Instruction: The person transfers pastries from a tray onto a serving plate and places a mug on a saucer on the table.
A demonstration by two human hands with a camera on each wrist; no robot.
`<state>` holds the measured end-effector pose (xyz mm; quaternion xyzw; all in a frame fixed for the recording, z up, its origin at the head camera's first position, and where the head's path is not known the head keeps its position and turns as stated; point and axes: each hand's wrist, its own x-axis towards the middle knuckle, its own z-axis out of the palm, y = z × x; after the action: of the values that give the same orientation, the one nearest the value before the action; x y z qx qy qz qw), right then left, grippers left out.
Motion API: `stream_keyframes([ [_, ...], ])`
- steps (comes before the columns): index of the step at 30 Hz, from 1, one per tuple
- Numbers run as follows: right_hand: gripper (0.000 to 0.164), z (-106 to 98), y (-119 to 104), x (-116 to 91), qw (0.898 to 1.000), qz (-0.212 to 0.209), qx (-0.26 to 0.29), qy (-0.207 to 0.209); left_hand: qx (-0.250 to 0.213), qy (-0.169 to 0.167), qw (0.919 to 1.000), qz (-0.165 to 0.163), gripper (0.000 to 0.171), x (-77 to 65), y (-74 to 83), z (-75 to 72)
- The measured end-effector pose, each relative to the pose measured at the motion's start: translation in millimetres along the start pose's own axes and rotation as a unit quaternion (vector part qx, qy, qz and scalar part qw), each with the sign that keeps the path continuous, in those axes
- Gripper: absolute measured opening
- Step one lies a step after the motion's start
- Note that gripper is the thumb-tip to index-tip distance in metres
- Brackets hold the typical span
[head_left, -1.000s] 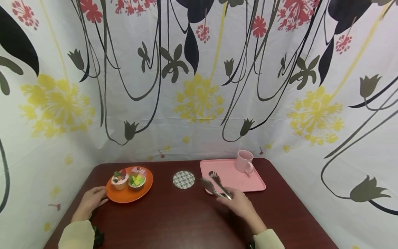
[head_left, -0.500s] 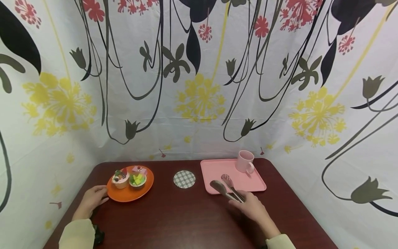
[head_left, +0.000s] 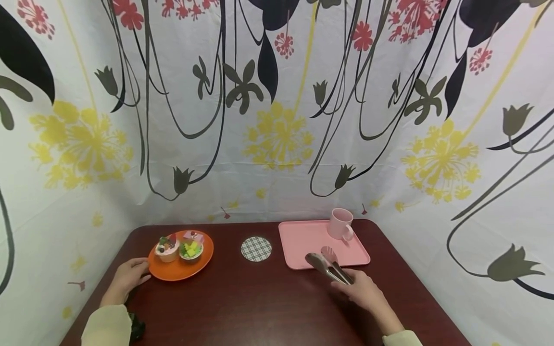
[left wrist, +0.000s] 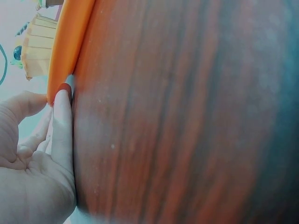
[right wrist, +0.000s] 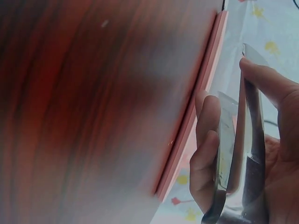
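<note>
My left hand [head_left: 127, 278] is at the near-left edge of an orange plate [head_left: 175, 275]. In the left wrist view its thumb [left wrist: 35, 101] meets the plate's rim and a finger lies along the underside, so the rim is pinched. On the plate stand a cream-topped cupcake [head_left: 167, 249], a small tart with yellow-green topping [head_left: 190, 251] and a pink cake piece [head_left: 193, 237]. My right hand [head_left: 365, 290] grips metal serving tongs [head_left: 333, 269]. Their spoon and fork ends are spread apart, with nothing between them, over the near edge of a pink tray [head_left: 303, 230].
A pink mug [head_left: 340, 224] stands at the tray's back right corner. Between plate and tray lies a round checked coaster [head_left: 256, 249] on the dark wooden table [head_left: 242, 302]. A flower-patterned cloth [head_left: 207, 154] hangs behind the table and along both sides.
My right hand has moved right and slightly nearer with the tongs, which swung from the tray's left side to its near edge. The left hand and the plate stay in place.
</note>
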<state>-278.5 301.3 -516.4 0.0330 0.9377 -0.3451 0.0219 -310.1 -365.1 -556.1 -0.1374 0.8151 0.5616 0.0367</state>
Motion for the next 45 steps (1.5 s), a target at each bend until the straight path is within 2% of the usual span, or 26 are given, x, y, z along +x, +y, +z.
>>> stream_keyframes([
  [6,0.057,-8.3,15.4,-0.8,1.0,0.028,-0.013,0.003,-0.001,0.002,1.0,-0.005,0.068,-2.8,0.6,0.1],
  [11,0.063,-20.1,24.4,-0.7,0.999,0.033,-0.026,0.005,-0.002,0.002,1.0,-0.006,0.068,-1.2,2.6,0.9],
  [15,0.063,-29.3,30.0,-0.3,0.998,0.041,-0.035,0.008,-0.001,0.001,1.0,-0.005,0.068,-1.0,1.9,-1.0],
  [24,0.076,-48.1,39.1,2.0,0.996,0.064,-0.064,0.01,0.004,-0.001,1.0,-0.004,0.068,1.3,2.5,-3.3],
  [30,0.084,-53.1,49.9,3.2,0.993,0.068,-0.094,0.017,-0.003,0.0,1.0,-0.006,0.067,1.9,-0.8,-1.5],
  [36,0.087,-55.2,55.7,5.3,0.992,0.067,-0.108,0.016,-0.016,0.003,0.9996,-0.022,0.066,3.1,-3.8,0.3],
  [45,0.092,-58.0,57.2,7.0,0.989,0.08,-0.12,0.003,-0.002,0.001,0.9998,-0.021,0.07,-2.5,5.9,-0.7],
])
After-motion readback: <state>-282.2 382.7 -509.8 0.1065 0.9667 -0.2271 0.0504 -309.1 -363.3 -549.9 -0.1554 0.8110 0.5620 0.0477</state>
